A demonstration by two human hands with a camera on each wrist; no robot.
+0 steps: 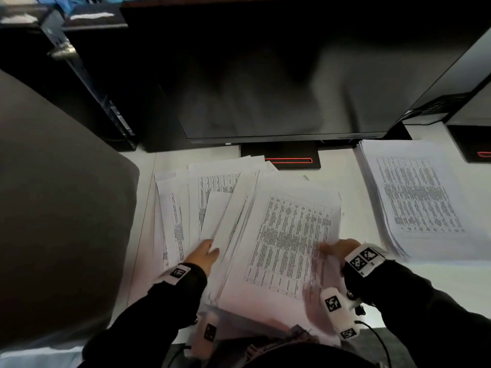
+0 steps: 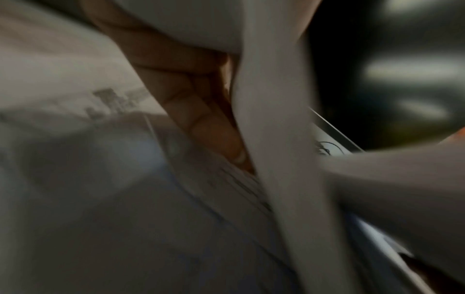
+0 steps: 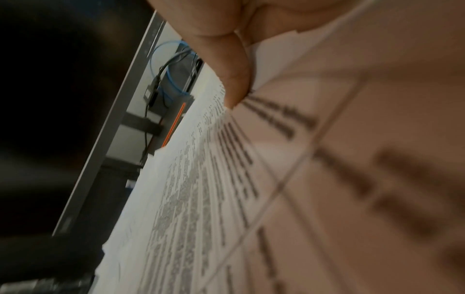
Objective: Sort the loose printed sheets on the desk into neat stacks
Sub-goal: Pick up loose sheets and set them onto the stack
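A thick bundle of printed sheets [image 1: 287, 235] with tables on them is held tilted above the desk between both hands. My left hand [image 1: 203, 254] grips its left edge, fingers [image 2: 201, 119] curled under the paper. My right hand [image 1: 338, 248] pinches the right edge, with the thumb [image 3: 234, 79] pressed on the top printed sheet [image 3: 251, 199]. Under and behind the bundle lie several loose sheets [image 1: 183, 205], fanned out on the white desk [image 1: 353, 219]. A squared stack of printed sheets [image 1: 417, 200] lies at the right.
A dark monitor [image 1: 287, 75] stands right behind the papers, its black base with a red stripe [image 1: 289, 160] touching the fanned sheets. A dark chair back [image 1: 53, 208] fills the left side. A second monitor base [image 1: 475, 147] sits at the far right.
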